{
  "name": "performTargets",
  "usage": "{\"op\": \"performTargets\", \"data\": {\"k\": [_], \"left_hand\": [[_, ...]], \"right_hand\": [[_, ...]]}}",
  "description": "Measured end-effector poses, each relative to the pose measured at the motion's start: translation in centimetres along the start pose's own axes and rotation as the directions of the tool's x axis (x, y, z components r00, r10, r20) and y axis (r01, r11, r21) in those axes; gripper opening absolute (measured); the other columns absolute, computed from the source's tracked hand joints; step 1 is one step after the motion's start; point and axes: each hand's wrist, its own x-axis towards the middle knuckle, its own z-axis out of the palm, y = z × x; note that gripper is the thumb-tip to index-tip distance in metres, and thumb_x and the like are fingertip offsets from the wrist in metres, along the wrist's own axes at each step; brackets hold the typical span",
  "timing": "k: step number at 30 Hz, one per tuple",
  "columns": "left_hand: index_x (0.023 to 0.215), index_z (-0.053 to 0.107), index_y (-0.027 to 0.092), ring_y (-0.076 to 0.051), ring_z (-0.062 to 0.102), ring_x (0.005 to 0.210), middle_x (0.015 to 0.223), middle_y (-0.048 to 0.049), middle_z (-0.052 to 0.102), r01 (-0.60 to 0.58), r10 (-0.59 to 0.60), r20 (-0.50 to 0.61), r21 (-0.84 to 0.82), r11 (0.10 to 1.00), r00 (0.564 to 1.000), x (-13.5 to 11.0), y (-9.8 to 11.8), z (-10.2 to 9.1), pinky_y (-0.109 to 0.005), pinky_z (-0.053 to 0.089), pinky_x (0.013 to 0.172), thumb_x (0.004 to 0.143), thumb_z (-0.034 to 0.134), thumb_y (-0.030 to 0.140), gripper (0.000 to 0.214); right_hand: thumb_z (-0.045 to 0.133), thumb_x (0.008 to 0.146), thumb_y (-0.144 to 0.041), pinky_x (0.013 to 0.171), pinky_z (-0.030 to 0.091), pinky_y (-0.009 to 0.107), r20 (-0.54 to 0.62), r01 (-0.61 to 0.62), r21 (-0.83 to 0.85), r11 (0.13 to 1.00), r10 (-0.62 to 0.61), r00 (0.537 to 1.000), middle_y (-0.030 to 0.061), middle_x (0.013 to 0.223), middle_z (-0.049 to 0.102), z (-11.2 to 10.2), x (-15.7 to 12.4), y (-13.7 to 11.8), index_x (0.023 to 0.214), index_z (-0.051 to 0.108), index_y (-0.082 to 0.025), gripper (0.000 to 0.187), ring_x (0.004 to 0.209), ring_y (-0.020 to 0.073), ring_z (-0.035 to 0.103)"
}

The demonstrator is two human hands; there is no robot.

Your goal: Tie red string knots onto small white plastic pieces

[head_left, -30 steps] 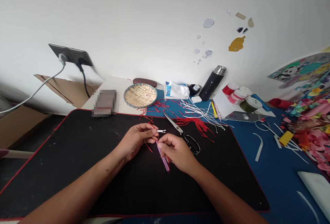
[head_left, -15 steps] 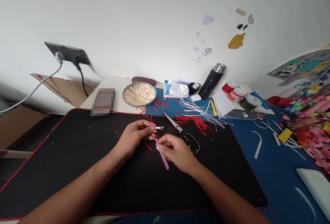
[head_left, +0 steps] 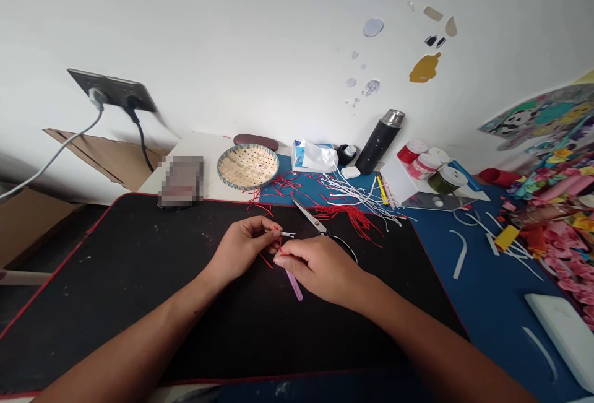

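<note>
Grip state, left hand [head_left: 242, 249]: thumb and fingers are pressed together on a small white plastic piece [head_left: 288, 234], which projects from the fingertips toward the right of the frame. A thin red cord [head_left: 277, 243] runs close beside it. Grip state, right hand [head_left: 320, 271]: fingers are curled and brought together at the red cord, just beside the left fingertips. Whether they clamp the cord cannot be determined from this view. A pink plastic stick [head_left: 294, 285] emerges from under the right hand and angles toward the lower right; its upper end is hidden, so its hold is unconfirmed. Both hands are positioned over a black desk mat [head_left: 106, 304] with a red edge.

Steel scissors [head_left: 310, 217] lie just beyond the right hand, their handles partly covered by it. Loose red cords [head_left: 348, 220] and white cords [head_left: 357, 195] are spread at upper centre, right of a woven bamboo basket [head_left: 248, 166].

Hazards: relaxed finger pressure could release the small piece. Uneven tension on the cord could pull it from the pinch. Sideways wrist movement could knock the scissors. Stray red ends near the fingers could snag or tangle.
</note>
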Motion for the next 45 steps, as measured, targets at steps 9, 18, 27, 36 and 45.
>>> {"op": "performTargets", "data": {"k": [9, 18, 27, 36, 45], "left_hand": [[0.079, 0.076, 0.016, -0.015, 0.068, 0.06, 0.068, -0.0031, 0.074, 0.083, -0.078, 0.12, -0.037, 0.996, 0.99, 0.0, -0.5, 0.2, -0.024, 0.055, 0.061, 0.069, 0.095, 0.036, 0.029], [0.081, 0.077, 0.014, -0.017, 0.072, 0.063, 0.073, -0.0064, 0.077, 0.171, -0.141, 0.176, -0.171, 0.97, 0.974, -0.4, -0.2, 0.6, -0.023, 0.057, 0.059, 0.07, 0.095, 0.038, 0.032], [0.082, 0.079, 0.014, -0.018, 0.074, 0.065, 0.077, -0.0083, 0.079, 0.14, -0.11, 0.166, -0.181, 0.973, 0.98, -0.6, -0.2, 0.7, -0.023, 0.058, 0.059, 0.07, 0.096, 0.039, 0.033], [0.081, 0.08, 0.014, -0.015, 0.071, 0.062, 0.074, -0.007, 0.078, 0.05, -0.035, 0.079, -0.202, 0.978, 0.996, -0.6, 0.4, 0.8, -0.023, 0.058, 0.059, 0.067, 0.097, 0.044, 0.038], [0.087, 0.077, 0.017, -0.017, 0.069, 0.067, 0.074, -0.0034, 0.075, -0.164, 0.169, -0.088, 0.064, 0.984, 0.982, -0.2, -0.3, -0.4, -0.028, 0.057, 0.065, 0.08, 0.086, 0.044, 0.029]], "right_hand": [[0.057, 0.106, -0.032, 0.063, 0.031, 0.029, -0.085, 0.092, -0.134, 0.987, -0.104, 0.991, 0.0015, 0.079, 0.074, -2.8, 1.9, 0.0, 0.088, 0.076, -0.023, 0.027, 0.067, 0.0155, 0.06], [0.059, 0.103, -0.035, 0.066, 0.038, 0.027, -0.152, -0.024, 0.025, 0.999, 0.028, 0.988, 0.0001, 0.079, 0.073, -2.9, 3.5, 2.1, 0.09, 0.077, -0.023, 0.025, 0.069, 0.0144, 0.06], [0.055, 0.104, -0.039, 0.059, 0.038, 0.026, -0.085, -0.134, 0.267, 0.954, 0.162, 0.983, -0.003, 0.059, 0.059, -0.5, 4.4, 5.4, 0.082, 0.073, -0.019, 0.035, 0.056, 0.0128, 0.053], [0.064, 0.095, -0.024, 0.061, 0.035, 0.025, -0.067, -0.163, 0.208, 0.964, 0.181, 0.981, 0.0001, 0.072, 0.072, 2.1, 3.5, 4.7, 0.08, 0.076, -0.02, 0.02, 0.066, 0.0142, 0.058], [0.064, 0.102, -0.033, 0.058, 0.022, 0.028, -0.035, -0.097, -0.07, 0.993, 0.095, 0.995, -0.0019, 0.061, 0.063, 3.1, 2.2, 2.9, 0.072, 0.073, -0.019, 0.034, 0.056, 0.0107, 0.048]]}}
